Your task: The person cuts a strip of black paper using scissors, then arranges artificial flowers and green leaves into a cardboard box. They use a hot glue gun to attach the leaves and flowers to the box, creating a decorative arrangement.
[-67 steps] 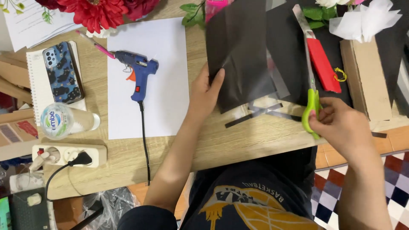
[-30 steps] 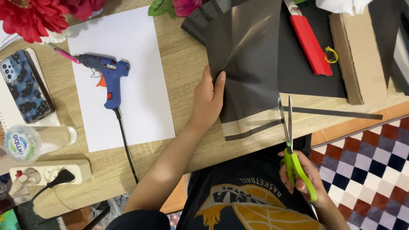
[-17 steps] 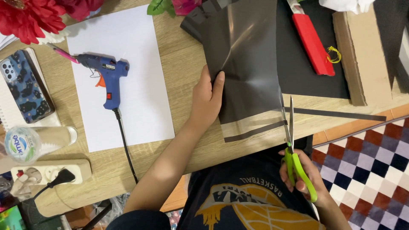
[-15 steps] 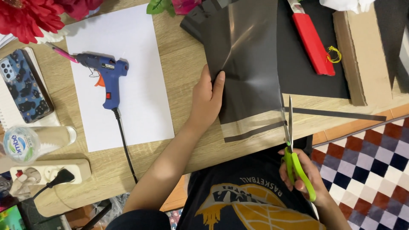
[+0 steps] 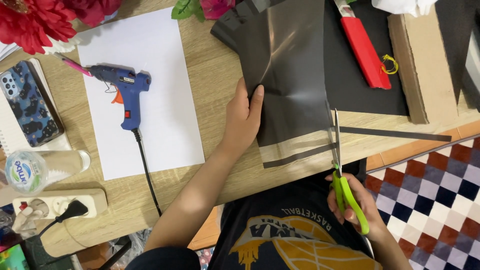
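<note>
My right hand (image 5: pixel 357 202) is gripping green-handled scissors (image 5: pixel 341 170), whose blades are now biting into the near edge of the dark sheet (image 5: pixel 287 75); earlier they hung clear, so cutting is probably starting. My left hand (image 5: pixel 242 120) is pressing the sheet's left edge onto the wooden table (image 5: pixel 220 65). A cut strip (image 5: pixel 395 134) is lying rightward, a glue gun (image 5: pixel 122 87) well left.

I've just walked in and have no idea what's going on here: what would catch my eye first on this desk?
Probably the dark glossy sheet in the middle of the wooden desk, pinned by the left hand while the right hand works green-handled scissors into its right edge. To the left, a blue glue gun lies on white paper, with red flowers at the top-left corner.
</note>
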